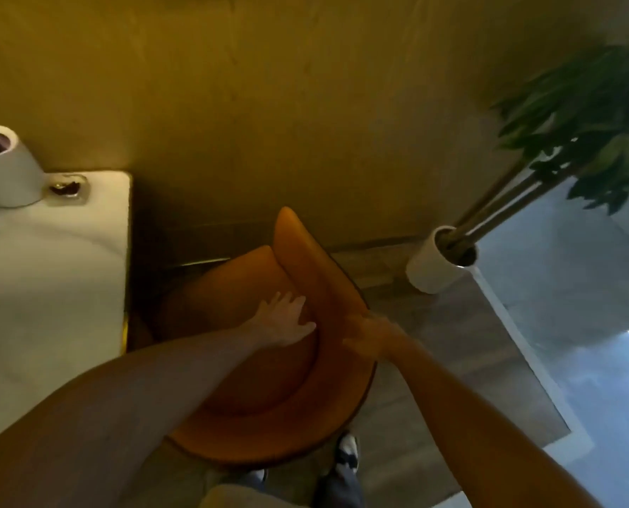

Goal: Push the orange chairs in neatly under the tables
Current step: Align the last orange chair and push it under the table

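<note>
An orange upholstered chair (239, 361) with a curved backrest stands just right of a white marble-look table (49, 287) with a gold edge. Its seat faces the table and sits outside the tabletop's edge. My left hand (285, 320) lies flat with fingers spread on the seat, against the inside of the backrest. My right hand (370, 337) grips the top rim of the backrest from the outer side. The frame is blurred.
A white cylindrical vase (5, 166) and a small dark dish (65, 188) sit on the table's far corner. A potted plant in a white pot (437, 265) stands on the floor to the right, by a glass panel. A mustard wall is close behind. My shoes (346, 452) are below the chair.
</note>
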